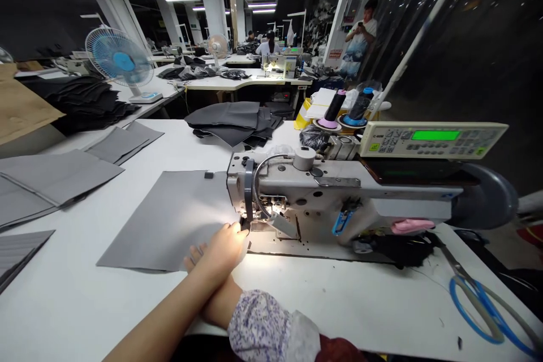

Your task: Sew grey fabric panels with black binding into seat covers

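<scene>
My left hand (229, 246) is beside the needle area of the sewing machine (297, 181), fingers closed at a small black piece (244, 223) by the right edge of a grey fabric panel (165, 220). Under my left forearm crosses my right hand (220, 298), its sleeve floral; its fingers (194, 255) lie apart on the panel's lower edge, and part of it is hidden. Another small black tab (208, 175) shows at the panel's top edge. The machine's lamp lights the panel and my left hand.
Grey panels (59, 178) lie stacked at the left. Behind the machine is a dark fabric pile (231, 119). Blue-handled scissors (477, 305) rest at the right, near black scraps (399, 249). Thread cones (335, 108) and a control panel (436, 138) stand above. Other people are farther back.
</scene>
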Motion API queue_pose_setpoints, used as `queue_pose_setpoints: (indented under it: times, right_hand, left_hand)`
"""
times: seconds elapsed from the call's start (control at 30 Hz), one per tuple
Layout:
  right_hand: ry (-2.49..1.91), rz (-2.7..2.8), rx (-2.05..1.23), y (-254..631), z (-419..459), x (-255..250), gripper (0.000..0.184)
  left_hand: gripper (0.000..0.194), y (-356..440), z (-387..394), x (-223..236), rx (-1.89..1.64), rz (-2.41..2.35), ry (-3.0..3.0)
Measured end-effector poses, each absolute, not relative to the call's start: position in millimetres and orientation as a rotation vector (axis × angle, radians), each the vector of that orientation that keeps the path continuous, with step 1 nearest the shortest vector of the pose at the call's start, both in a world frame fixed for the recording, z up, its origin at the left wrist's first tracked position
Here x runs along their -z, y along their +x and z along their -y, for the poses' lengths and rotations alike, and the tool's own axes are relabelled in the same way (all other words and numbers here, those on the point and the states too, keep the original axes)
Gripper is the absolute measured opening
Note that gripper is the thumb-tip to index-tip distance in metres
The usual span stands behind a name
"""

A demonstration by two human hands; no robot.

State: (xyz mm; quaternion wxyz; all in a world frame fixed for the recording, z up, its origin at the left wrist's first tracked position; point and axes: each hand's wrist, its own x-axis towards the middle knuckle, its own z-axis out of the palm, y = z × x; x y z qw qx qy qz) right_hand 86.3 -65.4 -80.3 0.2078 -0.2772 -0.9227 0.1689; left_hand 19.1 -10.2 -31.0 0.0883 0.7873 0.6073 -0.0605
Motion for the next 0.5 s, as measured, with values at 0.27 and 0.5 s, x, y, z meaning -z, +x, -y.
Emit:
queue_pose_setpoints:
  times: [0.27,0.5]
  right_hand:
    - [-0.880,2.505,-0.625,81,53,81,0.063]
    - [-1.077,2.409,-0.692,59,37,84,0.051]
  left_hand:
    - [0.026,23,0,40,0.149,-1.860,2.326]
    - [0.030,9,18,41,0.121,-2.019,2.363]
